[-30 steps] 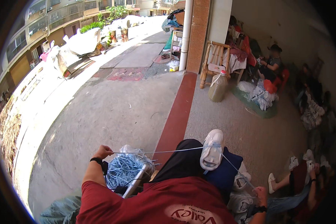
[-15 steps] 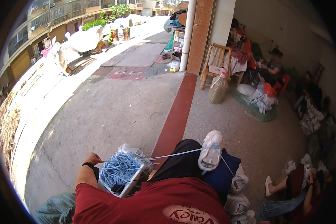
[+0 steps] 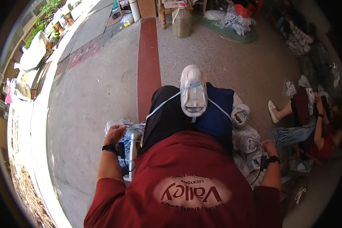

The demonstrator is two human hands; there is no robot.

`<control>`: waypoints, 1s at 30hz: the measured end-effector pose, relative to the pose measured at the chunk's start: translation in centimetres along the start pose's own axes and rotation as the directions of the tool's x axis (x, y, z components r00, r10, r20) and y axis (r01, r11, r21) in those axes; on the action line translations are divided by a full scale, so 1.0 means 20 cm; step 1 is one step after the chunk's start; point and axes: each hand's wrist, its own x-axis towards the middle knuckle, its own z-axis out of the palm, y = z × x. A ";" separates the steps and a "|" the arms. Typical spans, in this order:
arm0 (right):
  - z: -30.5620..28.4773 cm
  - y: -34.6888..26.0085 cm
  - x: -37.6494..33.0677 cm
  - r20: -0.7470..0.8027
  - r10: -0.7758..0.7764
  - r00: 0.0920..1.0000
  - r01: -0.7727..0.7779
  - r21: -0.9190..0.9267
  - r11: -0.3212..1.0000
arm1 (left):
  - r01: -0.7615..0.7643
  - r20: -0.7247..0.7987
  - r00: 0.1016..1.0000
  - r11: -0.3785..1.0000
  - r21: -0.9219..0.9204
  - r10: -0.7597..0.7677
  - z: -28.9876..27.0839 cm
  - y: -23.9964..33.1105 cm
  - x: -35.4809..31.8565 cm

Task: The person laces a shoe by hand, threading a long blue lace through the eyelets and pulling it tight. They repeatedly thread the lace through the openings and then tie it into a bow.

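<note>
A white sneaker [image 3: 192,102] rests on my lap, its toe pointing away from me. A light blue shoelace [image 3: 164,102] crosses its upper and stretches out to both sides. On the left, my left hand [image 3: 115,134] is closed in a pinch on one length of the lace, above a white basket [image 3: 133,150] of blue laces. My right hand [image 3: 269,147] is out to the right with its fingers closed. The lace's other length runs taut toward it, past a stack of white sneakers [image 3: 248,140], where it becomes hard to follow.
A dark blue cloth [image 3: 216,110] lies under the sneaker's right side. Close on the right sits another person [image 3: 323,125] with shoes. Farther off stand a large plastic jug [image 3: 181,23] and a green mat [image 3: 239,35] with a white pile. A red strip [image 3: 149,57] crosses the floor.
My view has tilted down and turned right. My left hand has come nearer my body, and the lace between it and the sneaker hangs less straight. My right hand has come into view.
</note>
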 end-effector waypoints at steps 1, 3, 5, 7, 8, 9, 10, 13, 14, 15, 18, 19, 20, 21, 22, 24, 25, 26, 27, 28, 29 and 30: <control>0.16 -0.23 0.00 0.168 -0.071 0.983 0.064 0.048 0.997 | -0.039 0.080 0.996 0.998 -0.057 0.043 0.16 0.11 0.05; 0.47 -0.66 -0.03 0.524 -0.226 0.821 0.226 0.064 0.972 | -0.095 0.418 0.894 0.979 -0.179 0.164 0.45 0.34 0.10; 0.76 -1.02 -0.08 0.720 -0.353 0.597 0.447 0.067 0.892 | -0.155 0.564 0.821 0.985 0.074 0.087 0.72 0.54 0.13; 0.98 -1.29 -0.12 0.849 -0.328 0.415 0.610 0.008 0.793 | -0.191 0.705 0.703 0.932 0.308 -0.089 0.95 0.69 0.18; 1.06 -1.38 -0.12 0.850 -0.336 0.406 0.757 -0.107 0.644 | -0.190 0.709 0.698 0.929 0.317 -0.099 1.05 0.74 0.20; 1.13 -1.45 -0.11 0.853 -0.339 0.397 0.861 -0.219 0.459 | -0.283 0.678 0.721 0.830 0.480 -0.146 1.14 0.77 0.24; 1.20 -1.50 -0.09 0.776 -0.373 0.509 0.856 -0.411 0.313 | -0.375 0.660 0.729 0.702 0.605 -0.180 1.19 0.79 0.28; 1.29 -1.54 0.03 0.486 -0.807 0.336 0.832 -0.554 0.013 | -0.528 0.527 0.826 0.604 0.597 0.201 1.27 0.81 0.42; 1.31 -1.52 0.06 0.299 -0.948 0.106 0.815 -0.573 -0.089 | -0.527 0.530 0.825 0.605 0.597 0.195 1.28 0.78 0.46; 1.32 -1.51 0.10 0.207 -0.977 -0.041 0.806 -0.571 -0.155 | -0.628 0.535 0.764 0.608 0.486 0.362 1.28 0.74 0.49; 1.38 -1.45 0.17 -0.048 -0.990 0.135 0.917 -0.372 0.143 | -0.708 0.515 0.688 0.630 0.320 0.512 1.24 0.67 0.55; 1.40 -1.43 0.18 -0.043 -0.880 0.473 0.880 0.067 0.469 | -0.686 0.507 0.700 0.672 0.281 0.503 1.23 0.65 0.56; 1.41 -1.41 0.19 0.106 -0.666 0.738 0.558 0.460 0.691 | -0.691 0.513 0.692 0.672 0.268 0.507 1.22 0.64 0.56; 1.42 -1.40 0.19 0.114 -0.680 0.725 0.564 0.469 0.680 | -0.656 0.497 0.711 0.723 0.215 0.497 1.21 0.64 0.56; 1.43 -1.39 0.20 0.131 -0.645 0.753 0.480 0.561 0.674 | -0.637 0.489 0.711 0.758 0.140 0.506 1.21 0.64 0.57; 1.43 -1.39 0.21 0.151 -0.609 0.779 0.388 0.646 0.657 | -0.599 0.486 0.731 0.792 0.120 0.479 1.21 0.65 0.56; 1.43 -1.39 0.22 0.147 -0.614 0.775 0.423 0.601 0.678 | -0.581 0.492 0.728 0.811 0.074 0.477 1.21 0.65 0.56; 1.44 -1.39 0.23 0.143 -0.635 0.759 0.466 0.562 0.683 | -0.576 0.494 0.732 0.814 0.080 0.470 1.22 0.66 0.56; 1.45 -1.39 0.24 0.140 -0.620 0.772 0.457 0.554 0.695 | -0.574 0.486 0.739 0.814 0.092 0.466 1.22 0.66 0.56; 1.47 -1.39 0.24 0.037 -0.686 0.726 0.625 0.382 0.681 | -0.571 0.477 0.747 0.814 0.103 0.464 1.22 0.66 0.55; 1.48 -1.39 0.24 -0.051 -0.701 0.711 0.699 0.150 0.699 | -0.571 0.477 0.747 0.814 0.103 0.463 1.23 0.66 0.55; 1.50 -1.39 0.24 -0.047 -0.756 0.653 0.750 0.181 0.637 | -0.579 0.478 0.743 0.808 0.108 0.469 1.23 0.65 0.55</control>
